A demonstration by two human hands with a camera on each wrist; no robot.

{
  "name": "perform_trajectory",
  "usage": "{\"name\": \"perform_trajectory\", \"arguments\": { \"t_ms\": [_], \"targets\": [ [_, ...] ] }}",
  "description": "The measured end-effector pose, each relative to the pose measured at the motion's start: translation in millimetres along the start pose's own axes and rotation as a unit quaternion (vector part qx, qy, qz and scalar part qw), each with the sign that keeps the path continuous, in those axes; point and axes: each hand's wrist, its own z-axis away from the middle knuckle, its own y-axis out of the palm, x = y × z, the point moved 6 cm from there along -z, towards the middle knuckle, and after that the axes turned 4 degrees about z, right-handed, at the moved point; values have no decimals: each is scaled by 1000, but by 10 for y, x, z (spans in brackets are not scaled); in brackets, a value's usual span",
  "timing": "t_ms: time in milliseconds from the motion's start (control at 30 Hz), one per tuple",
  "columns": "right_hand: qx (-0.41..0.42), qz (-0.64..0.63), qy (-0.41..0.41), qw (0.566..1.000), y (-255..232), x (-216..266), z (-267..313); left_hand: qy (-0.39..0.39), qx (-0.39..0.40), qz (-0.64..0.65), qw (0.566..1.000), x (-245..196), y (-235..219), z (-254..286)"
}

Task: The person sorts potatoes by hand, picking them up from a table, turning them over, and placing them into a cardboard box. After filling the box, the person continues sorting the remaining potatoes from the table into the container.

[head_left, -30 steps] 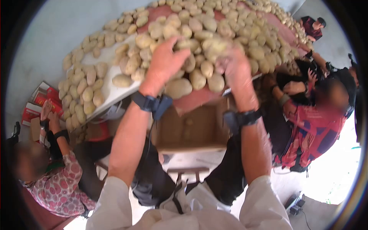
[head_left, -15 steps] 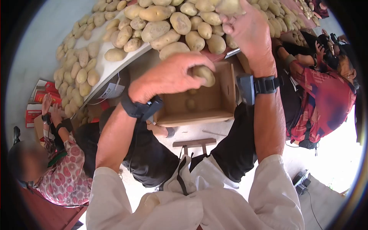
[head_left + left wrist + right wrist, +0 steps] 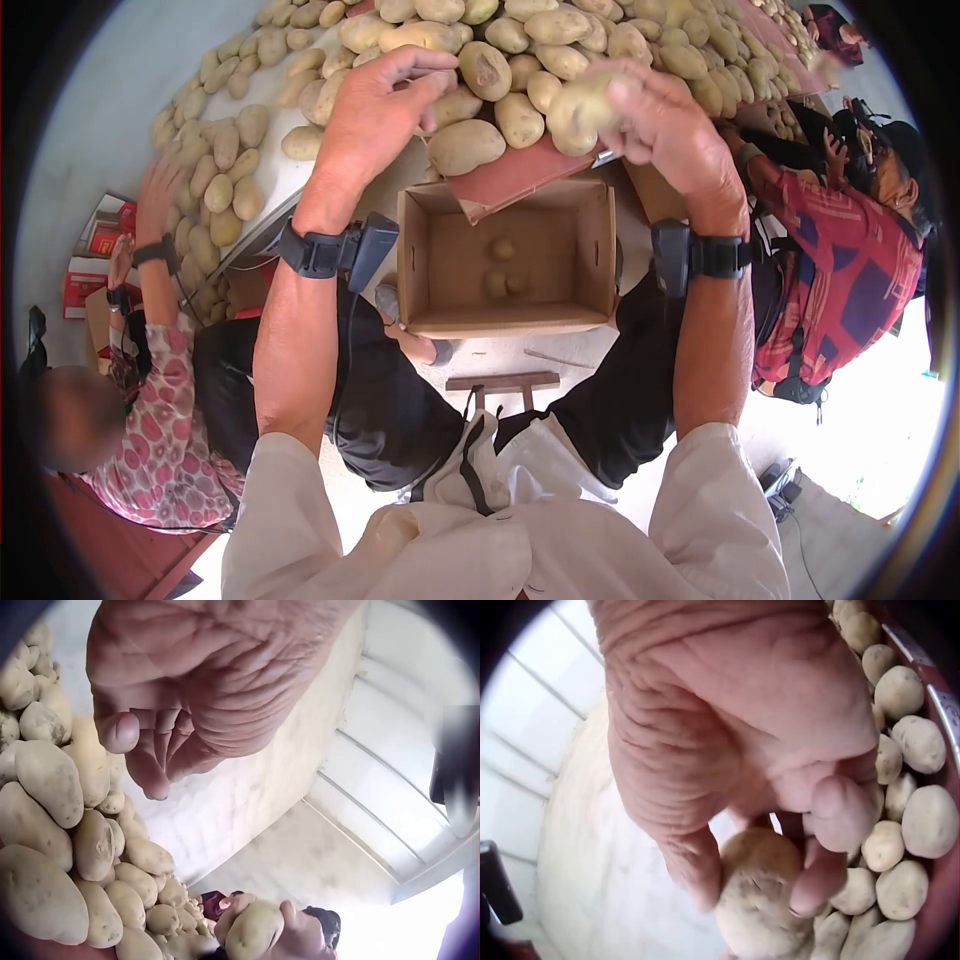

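My right hand point(image 3: 668, 125) pinches a potato point(image 3: 761, 892) between thumb and fingers at the near edge of a large potato pile point(image 3: 600, 40). The potato's rough, cracked patch faces the right wrist camera. My left hand point(image 3: 375, 115) hovers by the left part of the pile, its fingers loosely bent and nothing in them. In the left wrist view, the left palm point(image 3: 217, 682) hangs beside the heaped potatoes point(image 3: 49, 784). Below the table edge sits an open cardboard box point(image 3: 505, 325) with a few potatoes point(image 3: 500, 285) on its bottom.
A red board point(image 3: 525, 175) juts over the box's back edge. Potatoes also lie on a white tabletop point(image 3: 275, 185) at left. One person point(image 3: 160, 440) sits at left, another point(image 3: 840, 270) at right. A small wooden stool point(image 3: 503, 382) stands between my legs.
My left hand picked a potato from the pile, carried it over the box and let it go, then returned to the pile empty. The right hand drew its potato closer.
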Motion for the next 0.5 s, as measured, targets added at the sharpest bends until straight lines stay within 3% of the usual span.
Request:
{"name": "perform_trajectory", "arguments": {
  "t_ms": [33, 100, 233, 500],
  "targets": [
    [2, 3, -6, 1000, 17, 29, 34, 5, -5, -1, 1000, -21, -45, 1],
    [119, 109, 21, 987, 195, 14, 118, -30, -49, 3, 998, -29, -170, 34],
    [189, 153, 55, 968, 329, -234, 170, -51, -93, 14, 994, -42, -380, 35],
    [142, 224, 92, 960, 244, -459, 126, -28, -190, 46, 980, -37, -580, -24]
  ]
}}
